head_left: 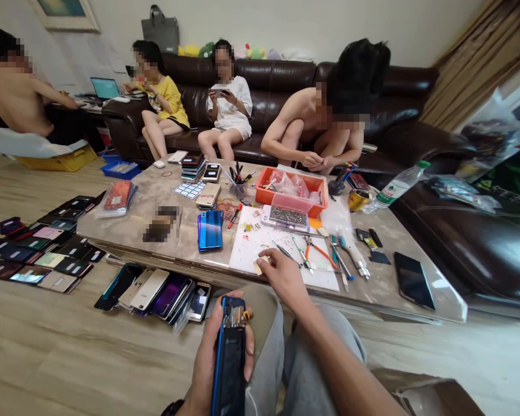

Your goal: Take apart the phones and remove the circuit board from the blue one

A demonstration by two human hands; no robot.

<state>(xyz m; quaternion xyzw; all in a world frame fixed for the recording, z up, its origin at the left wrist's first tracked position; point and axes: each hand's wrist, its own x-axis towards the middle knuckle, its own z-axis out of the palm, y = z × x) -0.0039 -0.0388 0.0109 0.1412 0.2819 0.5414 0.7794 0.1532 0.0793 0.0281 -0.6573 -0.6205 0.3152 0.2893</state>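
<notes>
Wrapped in my left hand is a smartphone with its back off. Its blue frame, black battery and the metal parts at its top end show, along with a small yellow-orange strip sticking out at one side. My right hand pinches a small cream-coloured flat piece over the front edge of the white work sheet. Just beyond those fingers lie tweezers, a thin green-handled tool and orange-handled pliers.
An orange-red bin and a clear box of screws stand behind the tools. A water bottle and a dark phone are to the right. Stacked phones lie below the table edge. A person sits opposite, hands together.
</notes>
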